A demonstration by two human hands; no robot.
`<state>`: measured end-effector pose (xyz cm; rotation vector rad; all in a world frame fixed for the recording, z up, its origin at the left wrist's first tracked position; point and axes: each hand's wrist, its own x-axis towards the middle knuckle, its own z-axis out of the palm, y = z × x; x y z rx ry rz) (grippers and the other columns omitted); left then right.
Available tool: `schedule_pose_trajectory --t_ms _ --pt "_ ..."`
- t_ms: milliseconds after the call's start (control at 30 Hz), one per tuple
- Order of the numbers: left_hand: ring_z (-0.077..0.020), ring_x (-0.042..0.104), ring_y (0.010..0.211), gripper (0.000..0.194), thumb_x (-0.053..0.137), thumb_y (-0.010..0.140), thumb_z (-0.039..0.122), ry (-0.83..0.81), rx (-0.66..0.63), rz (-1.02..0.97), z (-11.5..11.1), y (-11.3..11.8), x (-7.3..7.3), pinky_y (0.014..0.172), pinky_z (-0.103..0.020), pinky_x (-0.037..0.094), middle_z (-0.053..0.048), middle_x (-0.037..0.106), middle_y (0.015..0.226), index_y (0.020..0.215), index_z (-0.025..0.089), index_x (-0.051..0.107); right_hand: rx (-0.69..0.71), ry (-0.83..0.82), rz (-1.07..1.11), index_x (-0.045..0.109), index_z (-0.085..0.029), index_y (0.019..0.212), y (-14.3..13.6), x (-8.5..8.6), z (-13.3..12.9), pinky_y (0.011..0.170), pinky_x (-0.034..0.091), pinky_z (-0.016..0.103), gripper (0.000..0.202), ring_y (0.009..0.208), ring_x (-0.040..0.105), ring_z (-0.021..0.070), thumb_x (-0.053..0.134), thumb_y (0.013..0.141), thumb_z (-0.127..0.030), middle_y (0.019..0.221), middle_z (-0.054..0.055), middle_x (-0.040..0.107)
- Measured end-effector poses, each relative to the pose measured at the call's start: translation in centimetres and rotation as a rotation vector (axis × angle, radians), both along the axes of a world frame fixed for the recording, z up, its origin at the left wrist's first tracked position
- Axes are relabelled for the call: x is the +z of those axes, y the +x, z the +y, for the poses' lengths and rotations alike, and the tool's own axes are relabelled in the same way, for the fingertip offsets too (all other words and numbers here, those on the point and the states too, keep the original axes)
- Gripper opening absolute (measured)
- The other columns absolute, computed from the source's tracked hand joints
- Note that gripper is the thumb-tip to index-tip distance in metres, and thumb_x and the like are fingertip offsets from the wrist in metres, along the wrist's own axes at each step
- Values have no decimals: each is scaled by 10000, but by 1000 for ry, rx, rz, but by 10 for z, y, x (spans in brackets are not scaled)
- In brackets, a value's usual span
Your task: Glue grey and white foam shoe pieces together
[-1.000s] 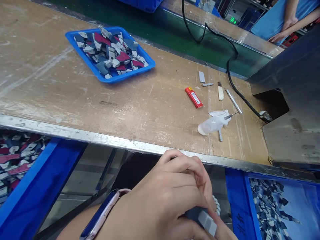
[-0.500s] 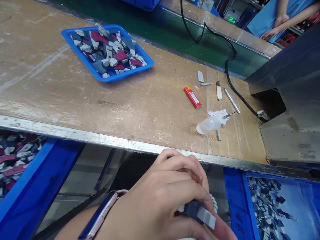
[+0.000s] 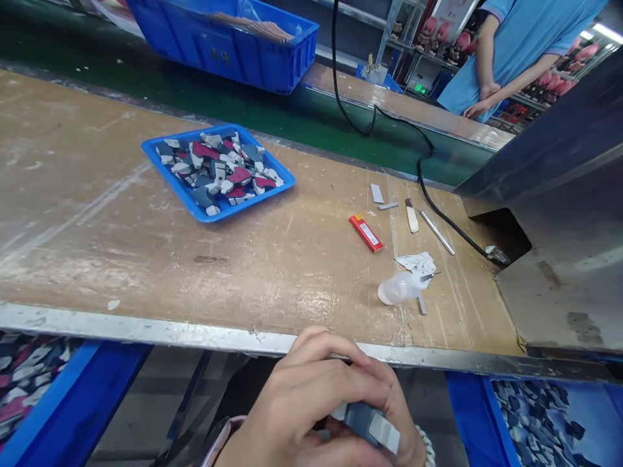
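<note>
My left hand [image 3: 311,402] is at the bottom of the view, below the bench's metal edge [image 3: 146,331], with its fingers curled over a small grey-blue plastic piece [image 3: 372,425] that has a white end. My right hand [image 3: 406,451] lies underneath, mostly hidden by the left; only a strip of it and a white bead bracelet show. The piece is pinched between both hands. A pink and dark watch strap peeks out at my left wrist.
A blue tray [image 3: 202,218] of grey, white and red pieces sits on the wooden bench. A red lighter [image 3: 366,233], white squeeze bottle [image 3: 396,288] and small tools lie to the right, beside a metal machine [image 3: 559,227]. Blue bins [image 3: 73,402] hold pieces below. A person in blue [image 3: 516,45] stands beyond the green belt [image 3: 292,117].
The view has tilted up, so my hands sit lower in the frame and the far crate and person show more. Both hands still hold the piece, turned slightly.
</note>
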<state>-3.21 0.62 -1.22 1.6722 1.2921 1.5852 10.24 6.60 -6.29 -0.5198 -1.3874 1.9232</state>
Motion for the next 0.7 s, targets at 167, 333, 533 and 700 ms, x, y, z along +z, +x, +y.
schedule_pose_trajectory --t_ms 167,333,533,700 --pt "-256 651 1217 858 930 605 546 -209 290 25 -16 -8 -16 1030 -328 576 -27 664 1311 1353 382 544 -107 -83 124 755 -407 1107 -4 -11 -10 468 596 274 283 494 706 177 789 837 -480 881 33 801" --pt "-240 732 1035 843 945 590 526 -297 287 25 -29 -12 -24 976 -327 616 6 724 1201 1336 422 569 -209 -44 139 751 -370 1171 -1 -9 -15 596 656 377 417 660 772 265 858 768 -377 957 68 801" --pt "-172 753 977 853 966 567 481 -223 310 78 -22 -11 -14 866 -191 622 68 753 1137 1321 442 567 -353 258 68 726 -339 1238 -9 8 -17 735 636 257 360 723 777 188 766 884 -383 965 35 810" --pt "-129 755 939 763 915 651 526 -131 325 100 -19 -13 -13 898 -150 584 91 761 1103 1326 454 567 -353 379 18 674 -373 1313 -5 17 -20 685 645 324 377 693 752 215 693 938 -402 850 40 795"
